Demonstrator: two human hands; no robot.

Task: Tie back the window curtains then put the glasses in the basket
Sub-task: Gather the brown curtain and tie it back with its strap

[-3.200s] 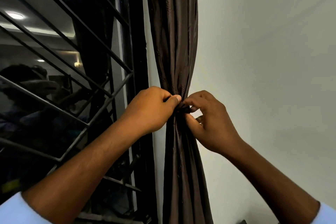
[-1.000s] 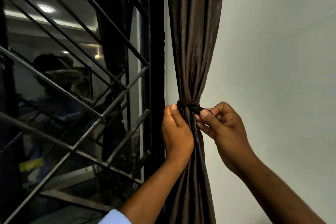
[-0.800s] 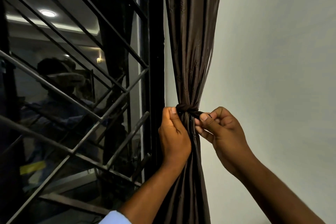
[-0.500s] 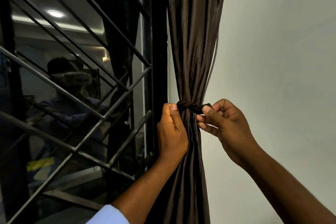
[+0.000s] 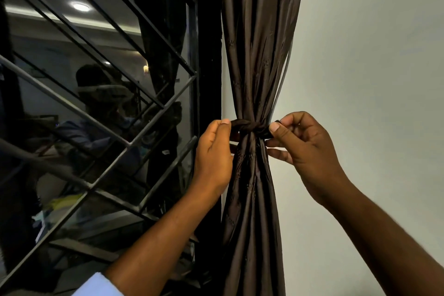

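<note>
Curtain point(image 5: 257, 55) hangs between window grille point(image 5: 101, 108) at left and wall point(image 5: 372, 55) at right — tie point(image 5: 247, 125) around its middle, one hand either side.

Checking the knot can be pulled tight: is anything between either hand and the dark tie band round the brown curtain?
Nothing visible. The left hand and right hand each pinch an end of the dark tie band round the brown satin curtain.

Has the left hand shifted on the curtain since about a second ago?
Yes. The left hand, then pressed against the curtain just below the tie, now pinches the tie's left end, out toward the black window frame.
</note>
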